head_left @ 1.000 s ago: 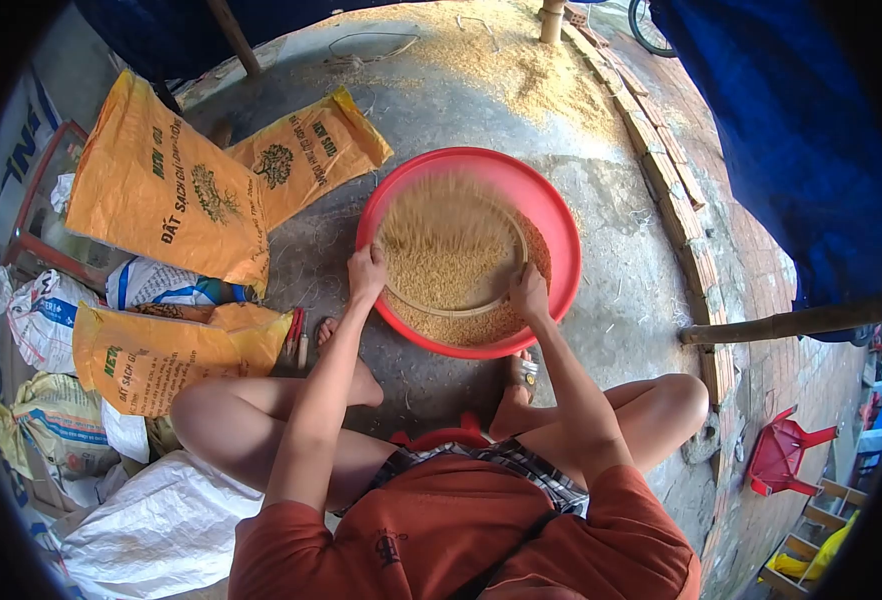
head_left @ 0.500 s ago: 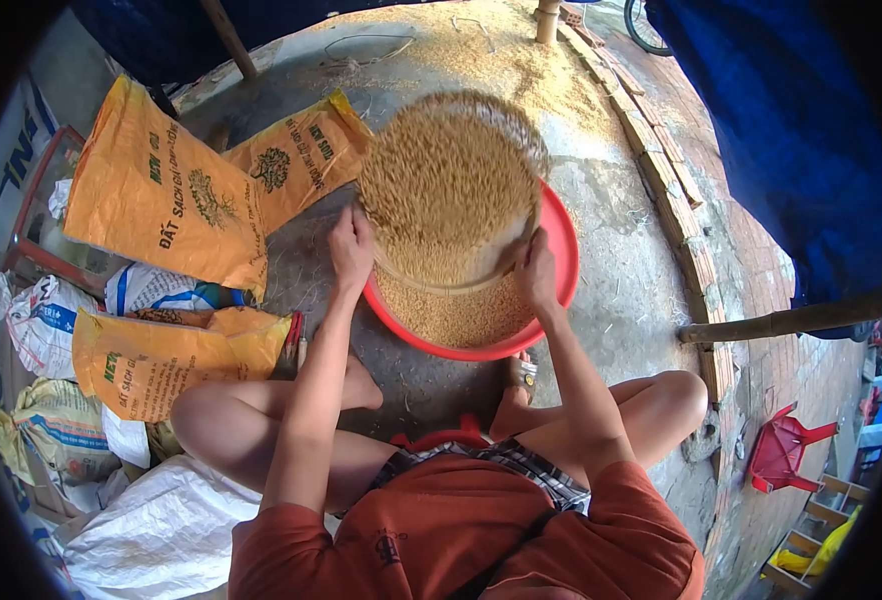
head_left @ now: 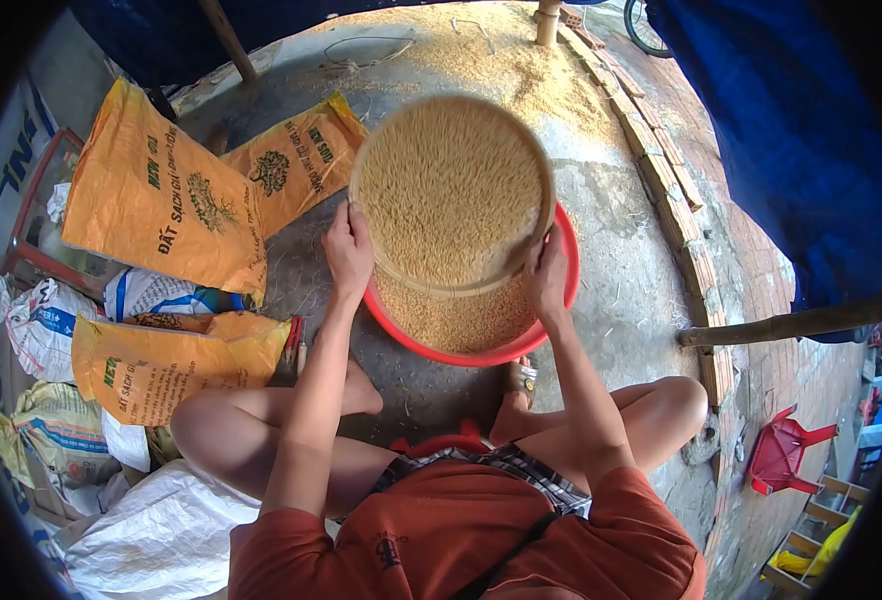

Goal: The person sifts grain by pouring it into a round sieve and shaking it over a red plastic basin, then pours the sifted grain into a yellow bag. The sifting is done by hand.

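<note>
A round, shallow winnowing basket (head_left: 449, 289) with a pale rim is held up between my two hands. Tan grain (head_left: 451, 185) covers most of its bottom, smeared by motion, with a bare patch at the lower right. My left hand (head_left: 349, 245) grips the rim on the left, fingers closed round it. On the right, my right hand (head_left: 548, 272) clasps the opposite side. Below the basket stands a wide red basin (head_left: 571, 262), partly hidden by it, with more grain or husks (head_left: 456, 320) inside.
Orange printed sacks (head_left: 166, 190) stand at the left, with white sacks (head_left: 166, 530) nearer me. Husks (head_left: 521, 60) lie scattered on the concrete beyond. A brick edging (head_left: 676, 205), a wooden pole (head_left: 781, 325) and a red plastic stool (head_left: 786, 450) are to the right.
The basket has levelled out and shifted slightly right. The grain, earlier heaped and flying toward the far left, is now spread more evenly over the bottom. Both hands keep their hold.
</note>
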Demonstrator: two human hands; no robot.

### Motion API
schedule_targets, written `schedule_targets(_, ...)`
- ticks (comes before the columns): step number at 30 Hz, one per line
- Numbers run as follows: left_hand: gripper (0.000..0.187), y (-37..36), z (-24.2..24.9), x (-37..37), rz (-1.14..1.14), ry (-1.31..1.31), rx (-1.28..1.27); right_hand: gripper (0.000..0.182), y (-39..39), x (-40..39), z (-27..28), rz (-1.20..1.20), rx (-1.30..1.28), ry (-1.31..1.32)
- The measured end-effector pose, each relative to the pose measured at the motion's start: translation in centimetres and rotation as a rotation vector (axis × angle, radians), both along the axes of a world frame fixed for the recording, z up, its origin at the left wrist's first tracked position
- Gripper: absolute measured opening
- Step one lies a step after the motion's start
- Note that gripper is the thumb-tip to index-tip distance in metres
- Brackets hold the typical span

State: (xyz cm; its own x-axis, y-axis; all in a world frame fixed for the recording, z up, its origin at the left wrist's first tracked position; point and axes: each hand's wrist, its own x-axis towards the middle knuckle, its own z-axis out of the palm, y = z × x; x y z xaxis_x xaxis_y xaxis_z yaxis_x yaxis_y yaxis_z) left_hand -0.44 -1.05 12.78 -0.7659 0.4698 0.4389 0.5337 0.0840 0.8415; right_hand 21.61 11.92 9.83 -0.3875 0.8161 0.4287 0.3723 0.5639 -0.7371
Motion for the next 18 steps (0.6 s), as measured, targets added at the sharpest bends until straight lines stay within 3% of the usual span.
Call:
schedule_targets(3, 0.017, 0.5, -2.4, -0.8, -0.054, -0.031, 0.087, 0.016, -0.7, -0.1, 0.4, -0.064, -0.057, 0.008)
schedule_targets(5, 0.022, 0.2, -8.1, -2.0, -0.037, 0.105, -0.136, 0.017, 0.6, 0.3, -4.6, 0.039, -0.021, -0.121)
schedule_targets(6, 0.022, -0.1, -11.1, -2.1, -0.020, 0.096, -0.231, 0.018, 0.4, 0.8, -6.0, 0.022, -0.177, -0.285)
schedule_targets(7, 0.023, -0.7, -13.2, -1.9, -0.004, 0.085, -0.328, 0.018, 0.5, 1.2, -7.3, 0.025, -0.177, -0.285)
schedule_targets(11, 0.023, -1.5, -14.7, -1.1, -0.030, -0.042, -0.489, 0.019, 0.4, 1.9, -8.9, 0.036, -0.321, -0.355)
schedule_targets(12, 0.024, -1.4, -14.4, -1.3, -0.017, -0.002, -0.453, 0.020, 0.5, 1.9, -8.7, 0.036, -0.414, -0.333)
schedule_targets(14, 0.025, -0.7, -12.5, -1.8, -0.002, 0.041, -0.410, 0.020, 0.4, 1.4, -6.5, 0.038, -0.360, -0.293)
schedule_targets(16, 0.023, 0.0, -7.8, -1.7, 0.003, 0.068, -0.195, 0.021, 0.3, 0.7, -3.5, 0.043, -0.303, -0.254)
schedule_targets(18, 0.022, 0.0, -1.9, -0.3, -0.007, 0.005, -0.067, 0.020, 0.0, 0.3, -0.7, -0.006, -0.031, -0.045)
